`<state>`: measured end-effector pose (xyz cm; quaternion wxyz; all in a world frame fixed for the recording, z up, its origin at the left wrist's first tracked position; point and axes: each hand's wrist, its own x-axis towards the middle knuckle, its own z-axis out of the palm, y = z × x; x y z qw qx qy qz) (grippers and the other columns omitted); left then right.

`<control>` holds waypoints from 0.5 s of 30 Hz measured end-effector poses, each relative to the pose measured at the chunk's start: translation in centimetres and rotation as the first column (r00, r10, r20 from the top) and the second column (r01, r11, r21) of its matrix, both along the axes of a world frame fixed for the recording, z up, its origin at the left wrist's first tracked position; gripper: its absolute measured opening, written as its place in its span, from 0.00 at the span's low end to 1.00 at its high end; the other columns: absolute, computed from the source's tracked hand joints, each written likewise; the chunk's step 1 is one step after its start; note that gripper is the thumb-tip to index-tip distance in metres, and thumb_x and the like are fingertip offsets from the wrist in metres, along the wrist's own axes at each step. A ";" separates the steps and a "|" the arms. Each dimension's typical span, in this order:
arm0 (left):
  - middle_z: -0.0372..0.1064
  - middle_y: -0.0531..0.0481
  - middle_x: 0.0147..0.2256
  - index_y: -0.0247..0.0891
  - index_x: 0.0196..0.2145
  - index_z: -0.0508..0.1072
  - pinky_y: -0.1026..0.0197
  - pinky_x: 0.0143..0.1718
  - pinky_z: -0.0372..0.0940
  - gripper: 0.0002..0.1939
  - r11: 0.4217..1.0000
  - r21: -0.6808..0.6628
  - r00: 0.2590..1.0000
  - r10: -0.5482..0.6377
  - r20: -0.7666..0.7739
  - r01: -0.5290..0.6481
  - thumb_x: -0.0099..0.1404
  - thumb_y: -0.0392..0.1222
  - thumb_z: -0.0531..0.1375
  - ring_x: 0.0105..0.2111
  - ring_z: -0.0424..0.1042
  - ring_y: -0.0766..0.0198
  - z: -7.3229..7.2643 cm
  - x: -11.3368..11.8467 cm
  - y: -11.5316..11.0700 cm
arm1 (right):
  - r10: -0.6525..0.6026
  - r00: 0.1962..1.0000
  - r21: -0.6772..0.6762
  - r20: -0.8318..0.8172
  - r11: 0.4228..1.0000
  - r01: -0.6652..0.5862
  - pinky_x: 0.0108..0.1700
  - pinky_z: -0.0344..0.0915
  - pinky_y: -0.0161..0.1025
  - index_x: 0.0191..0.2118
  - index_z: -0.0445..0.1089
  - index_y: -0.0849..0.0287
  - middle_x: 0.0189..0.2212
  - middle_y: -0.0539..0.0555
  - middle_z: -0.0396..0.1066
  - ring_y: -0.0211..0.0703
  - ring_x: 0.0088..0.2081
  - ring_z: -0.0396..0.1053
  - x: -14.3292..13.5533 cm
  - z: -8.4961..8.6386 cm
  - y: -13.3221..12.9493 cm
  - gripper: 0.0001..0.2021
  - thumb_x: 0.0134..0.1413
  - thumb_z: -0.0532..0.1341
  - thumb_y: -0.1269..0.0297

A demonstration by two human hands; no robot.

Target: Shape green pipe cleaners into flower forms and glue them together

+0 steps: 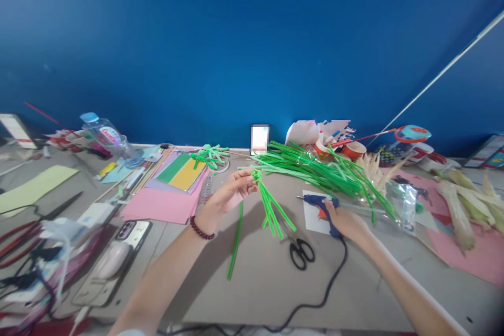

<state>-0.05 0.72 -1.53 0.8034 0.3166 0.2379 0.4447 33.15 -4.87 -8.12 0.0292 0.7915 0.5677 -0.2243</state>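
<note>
My left hand (235, 189), with a beaded bracelet at its wrist, pinches the knotted top of a bundle of green pipe cleaners (271, 207) whose several stems fan down to the right. My right hand (343, 216) is wrapped round the handle of a blue glue gun (315, 200), its nozzle pointing left over a white sheet (313, 220). Black-handled scissors (302, 253) lie between the hands, nearer the front. A single green pipe cleaner (236, 241) rests on the table below my left hand.
Behind lies a large pile of green pipe cleaners (315, 168). Coloured sheets (161, 205), a phone (137, 231) and a bottle (108, 136) are at left; corn husks (459, 210) at right. The glue gun's cord (328, 291) runs along the front.
</note>
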 end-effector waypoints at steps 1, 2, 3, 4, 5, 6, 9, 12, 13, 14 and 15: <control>0.73 0.53 0.25 0.35 0.32 0.74 0.66 0.32 0.65 0.14 1.000 -0.003 1.000 0.005 -0.003 -0.005 0.46 0.33 0.71 0.24 0.71 0.71 0.0 0.0 0.0 | 0.003 0.999 0.000 0.051 1.000 -0.003 0.41 0.66 0.49 0.29 0.76 0.65 0.31 0.70 0.76 0.59 0.37 0.75 -0.3 0.2 -0.1 0.37 0.64 0.35 0.48; 0.73 0.53 0.25 0.34 0.32 0.74 0.66 0.32 0.65 0.14 1.000 -0.003 1.000 0.014 -0.007 -0.014 0.46 0.33 0.71 0.24 0.70 0.71 0.0 0.0 0.1 | 0.003 0.995 -0.003 0.096 1.000 -0.003 0.40 0.66 0.49 0.30 0.76 0.66 0.32 0.71 0.76 0.60 0.38 0.75 -0.5 0.5 -0.2 0.36 0.64 0.35 0.49; 0.73 0.53 0.25 0.34 0.32 0.74 0.66 0.31 0.65 0.14 1.000 -0.002 1.000 0.021 -0.012 -0.021 0.46 0.33 0.71 0.23 0.70 0.71 0.1 -0.1 0.1 | 0.002 0.991 -0.001 0.135 1.000 -0.002 0.40 0.66 0.50 0.31 0.76 0.66 0.34 0.71 0.76 0.61 0.39 0.75 -0.8 0.8 -0.3 0.35 0.64 0.36 0.50; 0.73 0.53 0.24 0.34 0.31 0.73 0.66 0.31 0.65 0.14 1.000 0.001 0.999 0.027 -0.017 -0.027 0.46 0.33 0.71 0.23 0.70 0.71 0.1 -0.1 0.2 | 0.005 0.985 0.006 0.170 1.000 -0.007 0.40 0.66 0.50 0.32 0.77 0.65 0.35 0.71 0.76 0.61 0.40 0.75 -1.2 1.1 -0.4 0.34 0.65 0.37 0.51; 0.72 0.54 0.24 0.34 0.30 0.73 0.66 0.31 0.65 0.14 0.999 0.006 0.999 0.034 -0.018 -0.034 0.46 0.33 0.71 0.23 0.70 0.71 0.1 -0.2 0.3 | 0.012 0.979 0.016 0.201 1.000 -0.016 0.40 0.66 0.49 0.32 0.77 0.65 0.35 0.70 0.76 0.61 0.40 0.75 -1.5 1.6 -0.5 0.32 0.65 0.39 0.52; 0.72 0.54 0.23 0.34 0.30 0.73 0.67 0.31 0.66 0.14 0.999 0.010 0.999 0.044 -0.014 -0.044 0.45 0.33 0.71 0.23 0.70 0.71 0.2 -0.2 0.4 | 0.022 0.974 0.027 0.226 0.999 -0.029 0.39 0.66 0.48 0.32 0.77 0.65 0.35 0.70 0.76 0.61 0.40 0.75 -2.0 2.2 -0.5 0.31 0.65 0.40 0.53; 0.71 0.56 0.22 0.36 0.31 0.74 0.67 0.31 0.66 0.15 0.996 0.020 0.996 0.084 0.027 -0.084 0.45 0.31 0.71 0.23 0.71 0.71 0.3 -0.5 0.7 | 0.056 0.959 0.092 0.277 0.992 -0.084 0.36 0.65 0.45 0.30 0.77 0.63 0.34 0.68 0.77 0.59 0.38 0.75 -4.2 4.2 -0.5 0.30 0.65 0.42 0.53; 0.73 0.54 0.25 0.36 0.32 0.74 0.66 0.34 0.67 0.13 0.993 0.059 0.994 0.101 0.049 -0.104 0.47 0.32 0.70 0.28 0.74 0.68 0.5 -0.8 0.9 | 0.128 0.936 0.236 0.327 0.948 -0.212 0.33 0.62 0.42 0.36 0.75 0.62 0.30 0.65 0.76 0.57 0.34 0.75 -7.4 5.9 0.0 0.22 0.64 0.46 0.56; 0.73 0.53 0.26 0.36 0.32 0.74 0.66 0.35 0.68 0.12 0.992 0.076 0.994 0.096 0.051 -0.099 0.48 0.34 0.70 0.29 0.74 0.67 0.6 -1.0 1.0 | 0.193 0.935 0.260 0.297 0.926 -0.274 0.32 0.61 0.40 0.38 0.74 0.60 0.31 0.63 0.76 0.55 0.33 0.75 -8.6 6.2 0.3 0.19 0.63 0.48 0.57; 0.73 0.52 0.26 0.36 0.32 0.74 0.66 0.36 0.68 0.12 0.992 0.090 0.995 0.089 0.049 -0.093 0.49 0.34 0.70 0.30 0.74 0.67 0.7 -1.1 1.0 | 0.289 0.929 0.274 0.230 0.897 -0.347 0.32 0.61 0.38 0.39 0.73 0.59 0.31 0.61 0.76 0.52 0.33 0.75 -9.8 6.3 0.7 0.15 0.62 0.51 0.60; 0.73 0.52 0.26 0.36 0.32 0.74 0.65 0.36 0.68 0.12 0.991 0.099 0.996 0.083 0.046 -0.087 0.49 0.35 0.70 0.30 0.74 0.67 0.7 -1.2 1.0 | 0.413 0.901 0.295 0.134 0.851 -0.434 0.33 0.61 0.37 0.40 0.72 0.57 0.31 0.58 0.76 0.49 0.34 0.74 -11.0 6.3 1.2 0.11 0.60 0.54 0.62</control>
